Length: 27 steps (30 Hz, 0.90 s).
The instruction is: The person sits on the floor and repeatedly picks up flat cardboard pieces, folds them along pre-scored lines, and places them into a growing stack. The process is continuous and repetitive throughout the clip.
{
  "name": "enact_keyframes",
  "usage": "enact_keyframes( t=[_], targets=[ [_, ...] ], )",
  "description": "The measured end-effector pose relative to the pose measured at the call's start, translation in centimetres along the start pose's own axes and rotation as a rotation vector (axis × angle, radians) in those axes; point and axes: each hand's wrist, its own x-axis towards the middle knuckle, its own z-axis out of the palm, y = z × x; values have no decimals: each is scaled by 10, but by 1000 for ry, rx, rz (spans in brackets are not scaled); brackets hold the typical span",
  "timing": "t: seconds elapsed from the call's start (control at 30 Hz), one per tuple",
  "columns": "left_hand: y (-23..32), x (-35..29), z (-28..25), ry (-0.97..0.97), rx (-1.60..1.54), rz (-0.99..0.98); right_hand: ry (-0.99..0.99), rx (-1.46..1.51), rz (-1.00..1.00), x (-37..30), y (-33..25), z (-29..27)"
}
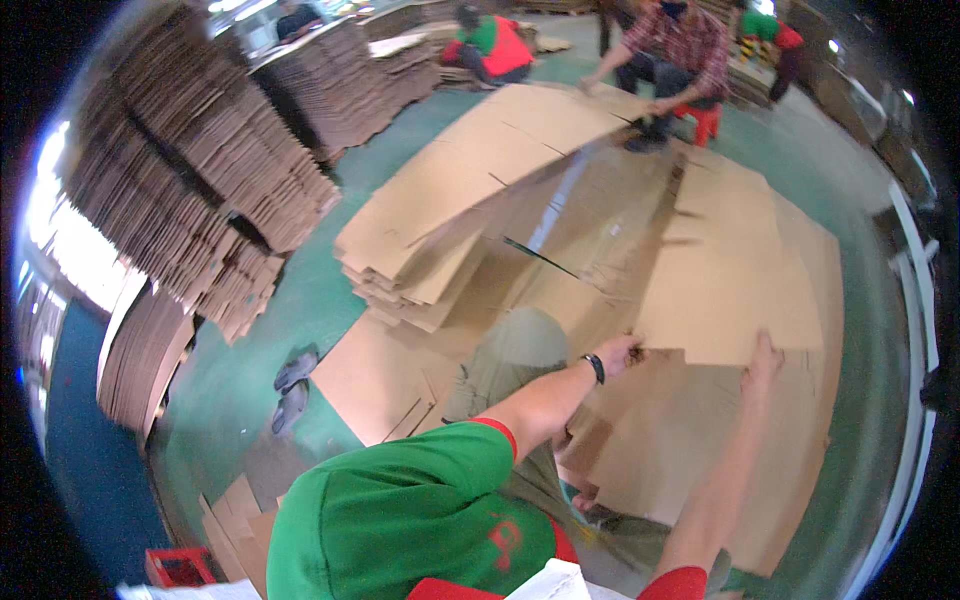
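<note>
Large tan cardboard sheet (745, 260), thin, unfolded, nearly flat, near edge stepped, above more cardboard (700, 440), right of centre

The supporting surface is a smooth green floor (380, 180), visible to the left of and beyond both hands. Broad, flat tan cardboard sheets (725, 450) lie on it below the right hand (764, 362), and a layered pile of long tan cardboard sheets (470, 180) lies ahead and left of the left hand (620, 353). Well left of the left hand rest two grey slippers (291, 408); farther ahead stand tall brown cardboard stacks (200, 160).
</note>
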Motion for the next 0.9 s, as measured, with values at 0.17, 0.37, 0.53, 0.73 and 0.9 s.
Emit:
enact_keyframes(
  t=[0.17, 0.37, 0.53, 0.73, 0.9],
  targets=[
    [-25, -11, 1, -38, 131, -171, -31, -173, -184, -49, -28, 0],
    [-34, -39, 0, -137, 462, -412, 98, -291, -4, -145, -97, -70],
    [-20, -11, 3, 44, 153, -263, 138, -432, -115, -212, -178, -138],
    [-54, 6, 22, 88, 44, -295, 357, -496, -108, -310, -273, -186],
    [-78, 19, 26, 82, 166, -186, 549, -436, -185, -407, -292, -239]
  ],
)
